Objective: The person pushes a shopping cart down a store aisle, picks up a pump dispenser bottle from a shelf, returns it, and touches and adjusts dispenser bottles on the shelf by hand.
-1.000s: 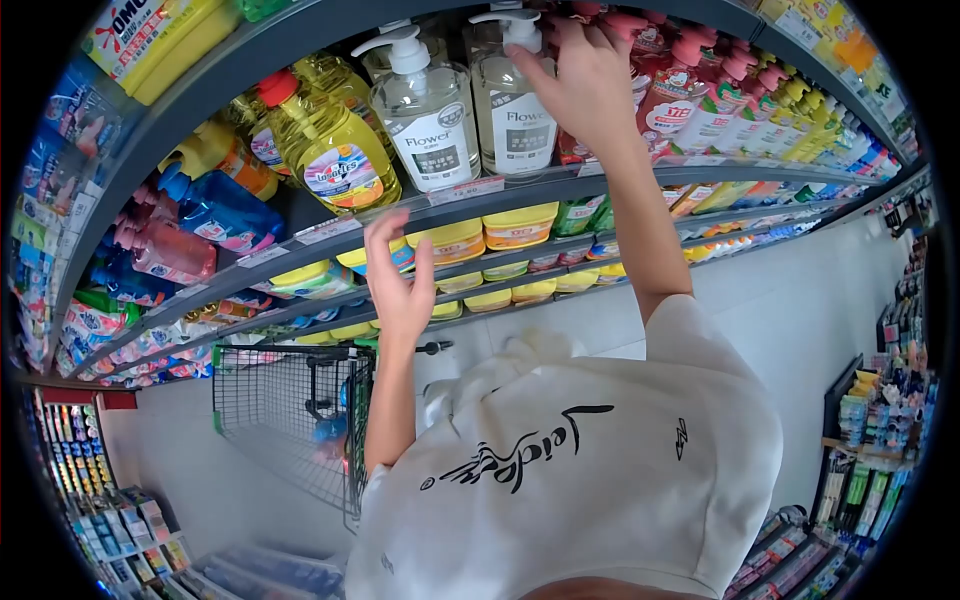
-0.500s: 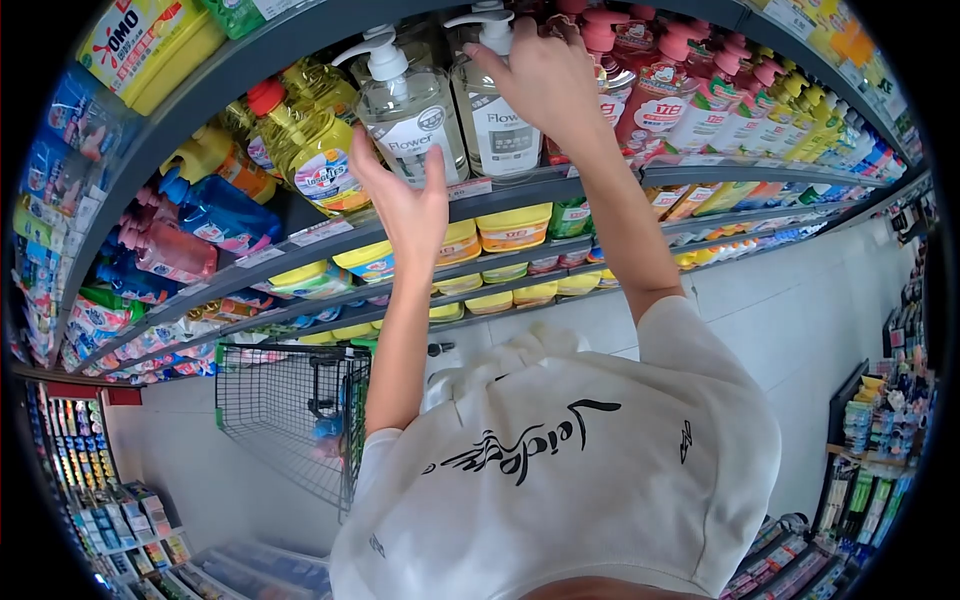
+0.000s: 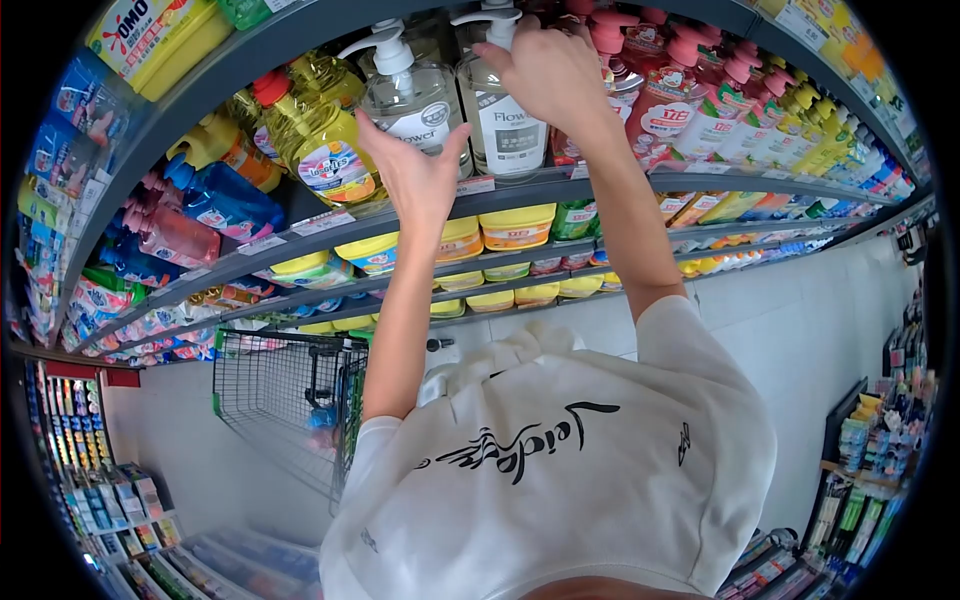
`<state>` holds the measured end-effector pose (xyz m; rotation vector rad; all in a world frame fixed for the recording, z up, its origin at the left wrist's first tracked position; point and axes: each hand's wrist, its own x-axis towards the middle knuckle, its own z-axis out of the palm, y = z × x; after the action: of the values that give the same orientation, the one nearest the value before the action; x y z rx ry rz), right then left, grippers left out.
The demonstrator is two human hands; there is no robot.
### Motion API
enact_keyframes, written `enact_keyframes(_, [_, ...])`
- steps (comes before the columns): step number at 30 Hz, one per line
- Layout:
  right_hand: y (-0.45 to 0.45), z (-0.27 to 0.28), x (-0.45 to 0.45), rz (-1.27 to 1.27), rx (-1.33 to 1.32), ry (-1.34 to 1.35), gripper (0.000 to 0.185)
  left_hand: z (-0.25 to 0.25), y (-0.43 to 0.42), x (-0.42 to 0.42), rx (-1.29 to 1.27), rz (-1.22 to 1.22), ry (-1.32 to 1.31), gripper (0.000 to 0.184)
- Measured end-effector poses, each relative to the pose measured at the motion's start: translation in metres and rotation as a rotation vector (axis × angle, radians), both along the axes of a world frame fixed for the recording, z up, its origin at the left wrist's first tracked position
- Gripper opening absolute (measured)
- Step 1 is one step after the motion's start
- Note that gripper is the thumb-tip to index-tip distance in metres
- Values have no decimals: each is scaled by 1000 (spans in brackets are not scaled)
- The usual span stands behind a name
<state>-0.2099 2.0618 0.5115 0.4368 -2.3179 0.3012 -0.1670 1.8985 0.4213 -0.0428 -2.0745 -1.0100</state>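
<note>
Two clear pump bottles with white pump heads and "Flower" labels stand side by side at the front of the upper shelf. In front of the left pump bottle (image 3: 412, 92) is my left hand (image 3: 418, 178), open, with its thumb spread away from the fingers and covering the lower label. Whether it touches that bottle I cannot tell. My right hand (image 3: 560, 82) is closed around the upper right side of the right pump bottle (image 3: 508, 135). Its thumb lies across the bottle's shoulder, and the fingertips are hidden behind.
Yellow detergent bottles (image 3: 328, 150) stand to the left and red-pink pump bottles (image 3: 665, 105) to the right. The shelf edge (image 3: 350, 222) runs below my hands, above lower shelves of yellow tubs (image 3: 517, 226). A wire shopping cart (image 3: 285, 385) stands below left.
My left hand has moved up and spread its thumb wider, covering more of the left bottle's label. My right hand stays at the right bottle. The view has shifted slightly.
</note>
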Motion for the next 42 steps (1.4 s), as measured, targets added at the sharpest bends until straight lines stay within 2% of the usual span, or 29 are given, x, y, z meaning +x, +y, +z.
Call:
enact_keyframes(2, [0, 1, 0, -1, -13, -36, 57, -4, -2, -3, -25, 5, 8, 113])
enact_keyframes(5, [0, -3, -4, 42, -33, 85, 45, -3, -5, -2, -44, 2, -15, 114])
enact_keyframes(6, [1, -4, -4, 38, -30, 78, 46, -3, -5, -1, -44, -5, -18, 114])
enact_keyframes(9, [-9, 27, 23, -81, -92, -307, 49, -1, -7, 0, -36, -27, -37, 114])
enact_keyframes(10, [-7, 18, 16, -65, -71, -192, 63, -1, -8, 0, -28, -34, -51, 115])
enact_keyframes(13, [-10, 35, 30, -67, -66, -320, 51, -3, -10, 1, -49, -39, -45, 113])
enact_keyframes(14, [-1, 3, 2, -10, -7, -66, 56, -2, -10, 1, -53, -40, -41, 113])
enact_keyframes(17, [-1, -2, -2, 8, -15, 30, 48, 2, -7, 3, -75, -12, -26, 110])
enact_keyframes(18, [-1, 5, 4, -16, -32, -119, 56, 1, -7, 2, -85, -4, -6, 110])
enact_keyframes(23, [-1, 1, 2, 2, -84, -51, 53, 1, -7, 4, -14, -34, -8, 108])
enact_keyframes(26, [-7, 10, 16, -79, -23, -114, 52, 2, -14, 7, -6, -83, -16, 106])
enact_keyframes(27, [-11, 9, 22, -8, -48, 24, 47, 0, -16, 8, -12, -99, -12, 106])
enact_keyframes(29, [-14, 10, 30, 7, -46, 119, 50, -1, -18, 10, 33, -135, -2, 101])
enact_keyframes(31, [-17, 10, 47, -84, -60, 110, 54, 1, -19, 18, 62, -172, 16, 97])
enact_keyframes(36, [-25, 9, 70, 57, -224, 222, 41, 17, -27, 38, 43, -234, 113, 84])
enact_keyframes(41, [-24, 21, 62, 88, -282, 263, 33, 44, -52, 36, -7, -215, 227, 68])
enact_keyframes(42, [-18, 24, 57, 103, -283, 273, 33, 56, -57, 37, 2, -249, 264, 57])
